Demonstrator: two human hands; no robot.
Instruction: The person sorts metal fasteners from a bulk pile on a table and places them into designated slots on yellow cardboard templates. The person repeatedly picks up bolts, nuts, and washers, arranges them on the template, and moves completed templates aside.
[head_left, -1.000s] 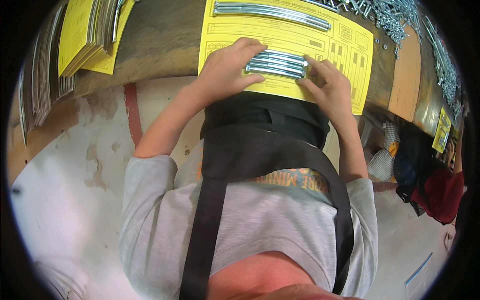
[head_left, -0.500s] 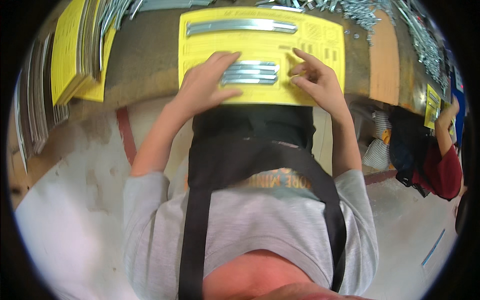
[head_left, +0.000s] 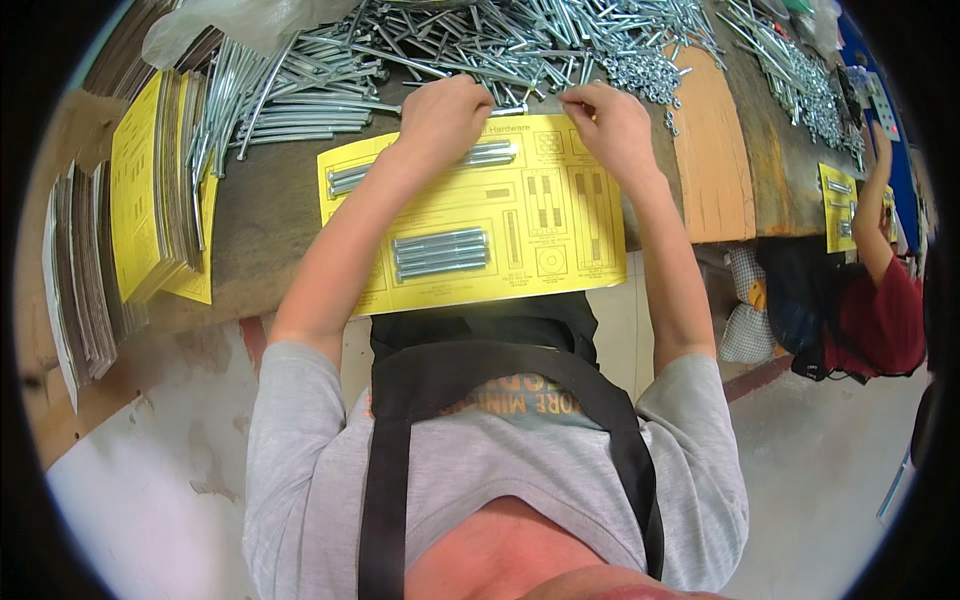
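A yellow printed card point(head_left: 452, 292) lies on the dark wooden bench in front of me. One row of long silver bolts point(head_left: 440, 253) rests on its near half, and another row point(head_left: 348, 179) lies along its far edge. My left hand point(head_left: 445, 115) is curled over bolts at the card's far edge, and a bolt end pokes out to its right. My right hand point(head_left: 610, 125) reaches beside it, fingertips down in the edge of the big loose bolt pile point(head_left: 500, 40). The fingers hide what they touch.
A stack of yellow cards point(head_left: 140, 200) and a stack of grey sheets point(head_left: 80, 290) stand at the left. Small nuts point(head_left: 640, 72) lie by an orange-brown board point(head_left: 710, 150). At the right, another person in red point(head_left: 890, 310) works over a yellow card point(head_left: 838, 205).
Both hands have left the bolt row on the card's near half and moved forward to the far edge by the loose pile. The view has tilted up the bench.
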